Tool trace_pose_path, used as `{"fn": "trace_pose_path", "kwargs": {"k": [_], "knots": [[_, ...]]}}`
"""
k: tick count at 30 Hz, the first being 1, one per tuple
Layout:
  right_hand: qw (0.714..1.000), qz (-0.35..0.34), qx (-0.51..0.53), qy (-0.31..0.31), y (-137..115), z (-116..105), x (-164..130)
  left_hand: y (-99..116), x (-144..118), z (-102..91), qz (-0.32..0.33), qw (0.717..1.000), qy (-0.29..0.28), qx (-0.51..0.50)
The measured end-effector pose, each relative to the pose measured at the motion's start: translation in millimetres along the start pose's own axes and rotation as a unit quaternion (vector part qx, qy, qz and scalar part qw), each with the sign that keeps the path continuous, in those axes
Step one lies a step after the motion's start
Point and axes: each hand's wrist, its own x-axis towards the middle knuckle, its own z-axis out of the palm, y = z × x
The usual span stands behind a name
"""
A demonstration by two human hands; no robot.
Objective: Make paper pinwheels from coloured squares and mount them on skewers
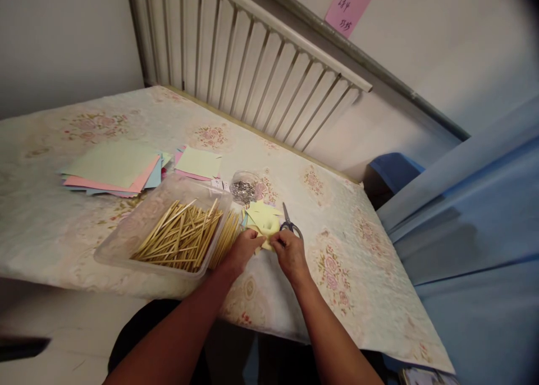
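Observation:
Both my hands meet over a piece of yellow paper with a curled, bent part. The fingers of my left hand pinch its near left side. From the right, my right hand pinches the same paper. Beneath and behind it lie more cut pieces of yellow paper. Scissors with dark handles rest just beyond my right hand, blades pointing away. A row of thin wooden sticks lies beside my left hand. What my fingertips press on is partly hidden.
A clear plastic box holds many wooden sticks. Behind it are a stack of coloured paper sheets and a smaller stack of paper squares. A round container holds small metal pieces. A radiator borders the flowered tablecloth.

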Motion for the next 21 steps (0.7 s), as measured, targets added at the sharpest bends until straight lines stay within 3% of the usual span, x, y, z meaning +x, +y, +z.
{"fn": "trace_pose_path", "kwargs": {"k": [14, 21], "knots": [[0.998, 0.064, 0.004, -0.013, -6.1, 6.5, 0.9, 3.4, -4.1, 4.4, -0.023, 1.0, -0.015, 0.003], [0.999, 0.051, -0.012, 0.008, -6.0, 9.3, -5.3, 8.2, -8.4, 6.1, -0.029, 0.999, -0.021, -0.007]]}}
